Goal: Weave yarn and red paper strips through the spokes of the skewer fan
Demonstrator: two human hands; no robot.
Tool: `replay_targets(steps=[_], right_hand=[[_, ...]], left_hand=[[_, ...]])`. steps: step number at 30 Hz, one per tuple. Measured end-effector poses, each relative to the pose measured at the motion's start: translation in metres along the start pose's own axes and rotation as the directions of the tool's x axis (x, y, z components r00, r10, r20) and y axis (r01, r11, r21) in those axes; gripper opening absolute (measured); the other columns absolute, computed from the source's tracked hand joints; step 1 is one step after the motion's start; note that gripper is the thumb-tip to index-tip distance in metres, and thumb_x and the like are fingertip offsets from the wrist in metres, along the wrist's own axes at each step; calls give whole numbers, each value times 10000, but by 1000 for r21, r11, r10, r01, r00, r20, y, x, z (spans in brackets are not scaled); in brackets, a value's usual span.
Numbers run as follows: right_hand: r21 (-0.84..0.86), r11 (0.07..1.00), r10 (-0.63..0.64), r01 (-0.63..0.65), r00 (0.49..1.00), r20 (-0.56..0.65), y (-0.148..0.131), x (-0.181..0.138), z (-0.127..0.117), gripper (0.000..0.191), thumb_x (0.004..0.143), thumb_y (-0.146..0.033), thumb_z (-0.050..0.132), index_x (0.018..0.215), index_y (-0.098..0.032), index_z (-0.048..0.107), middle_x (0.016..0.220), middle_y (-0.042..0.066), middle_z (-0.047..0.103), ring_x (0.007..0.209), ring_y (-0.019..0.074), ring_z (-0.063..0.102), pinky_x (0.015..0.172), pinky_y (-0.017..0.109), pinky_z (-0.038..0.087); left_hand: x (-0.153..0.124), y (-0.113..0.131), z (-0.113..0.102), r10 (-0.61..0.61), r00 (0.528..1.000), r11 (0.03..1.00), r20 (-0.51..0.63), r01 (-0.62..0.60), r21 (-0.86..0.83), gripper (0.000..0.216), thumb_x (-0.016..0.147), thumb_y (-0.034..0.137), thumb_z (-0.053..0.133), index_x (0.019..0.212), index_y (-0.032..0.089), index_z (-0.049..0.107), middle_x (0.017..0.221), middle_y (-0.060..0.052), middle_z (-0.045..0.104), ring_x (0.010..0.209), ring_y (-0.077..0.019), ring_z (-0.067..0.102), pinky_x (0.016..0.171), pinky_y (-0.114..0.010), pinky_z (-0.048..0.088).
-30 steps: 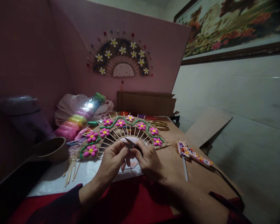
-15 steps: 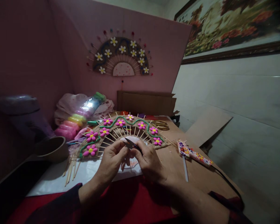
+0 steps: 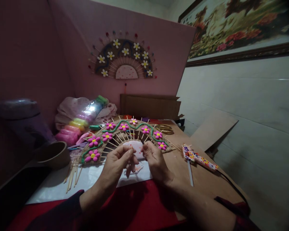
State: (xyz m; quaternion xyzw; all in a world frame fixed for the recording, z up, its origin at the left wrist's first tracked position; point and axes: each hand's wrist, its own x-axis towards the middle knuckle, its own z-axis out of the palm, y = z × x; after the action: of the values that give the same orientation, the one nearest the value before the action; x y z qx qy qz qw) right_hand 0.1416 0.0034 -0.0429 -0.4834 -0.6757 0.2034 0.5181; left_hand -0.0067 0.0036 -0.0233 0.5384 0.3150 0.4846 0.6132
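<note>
A half-round fan craft (image 3: pixel 115 132) of jute and skewers, with pink clay flowers and a green wavy cord, lies flat on the table. Both hands hover just in front of its pale pink centre piece (image 3: pixel 135 147). My left hand (image 3: pixel 118 162) has thumb and forefinger pinched together, the other fingers hanging down. My right hand (image 3: pixel 156 160) is curled, its fingertips pressed together near the centre piece. What either pinch holds is too small or hidden to make out. The hands are a little apart.
A flower-patterned glue gun (image 3: pixel 199 158) with a cable lies at right, scissors (image 3: pixel 165 128) behind the fan. Left are clay packs (image 3: pixel 80 123), a brown bowl (image 3: pixel 54 154) and loose skewers (image 3: pixel 72 173). A cardboard box (image 3: pixel 150 106) and a finished fan (image 3: pixel 124 59) on the pink wall stand behind.
The hands have drawn apart and the right one moved up toward the fan's centre. The dark thin tool seen between the fingertips earlier no longer shows.
</note>
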Motion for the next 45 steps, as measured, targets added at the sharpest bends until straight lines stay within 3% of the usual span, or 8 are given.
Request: replay_targets(steps=[7,12,18,26,29,33,37,45], right_hand=[[-37,996,-85,85,996,19,1,2,-3,376,925,-481,335,795,-178,518,639,-9,499,580,128,473,544,236,345],[-179,984,-6,10,1000,21,1,6,-6,503,948,-511,216,787,-180,559,612,9,557,553,135,520,537,241,338],[-620,782,20,63,992,125,-1,12,-12,452,943,-452,333,738,-201,649,663,65,682,606,177,610,512,266,289],[-713,671,-15,203,965,260,1,8,-9,415,914,-406,434,684,-186,701,679,108,699,628,200,616,571,299,393],[-556,787,-132,267,954,270,-5,7,-9,356,907,-338,459,680,-170,675,756,100,682,778,214,600,718,343,435],[75,990,-135,121,964,230,-14,6,-8,231,902,-233,419,956,-188,639,1020,62,640,828,154,576,719,296,471],[472,850,50,-233,929,367,-16,5,-6,302,836,-232,470,1119,-214,574,1060,55,598,615,90,519,460,200,379],[649,671,42,-357,893,448,-22,5,-4,266,735,-330,689,918,-157,602,773,0,589,629,91,568,614,240,467]], left_hand=[[4,-2,-5,9,1000,999,-20,-8,46,260,761,380,639,723,128,592,633,-40,643,432,-84,508,344,-166,356],[3,4,-4,34,997,989,-65,-24,144,258,744,375,645,685,131,585,613,-42,643,427,-80,475,337,-160,322],[1,5,-7,131,983,966,-130,-97,239,223,747,352,652,689,138,626,619,-34,644,462,-76,455,404,-175,337],[-3,8,-8,121,982,979,-143,-94,181,193,731,323,658,667,148,613,451,0,582,382,-60,343,389,-182,238],[-4,8,-9,82,989,992,-121,-69,109,194,742,321,658,670,146,613,487,-7,600,401,-59,359,412,-181,276],[-3,7,-9,132,987,975,-94,-112,194,190,744,337,671,683,157,662,698,-30,619,611,-110,523,553,-212,415],[-2,5,-10,278,955,905,-106,-223,362,161,735,354,681,724,197,716,1021,-69,554,994,-228,534,738,-293,477],[1,2,-8,246,966,920,-75,-209,331,177,735,367,673,714,196,715,1078,-89,550,1088,-280,505,850,-380,454]])
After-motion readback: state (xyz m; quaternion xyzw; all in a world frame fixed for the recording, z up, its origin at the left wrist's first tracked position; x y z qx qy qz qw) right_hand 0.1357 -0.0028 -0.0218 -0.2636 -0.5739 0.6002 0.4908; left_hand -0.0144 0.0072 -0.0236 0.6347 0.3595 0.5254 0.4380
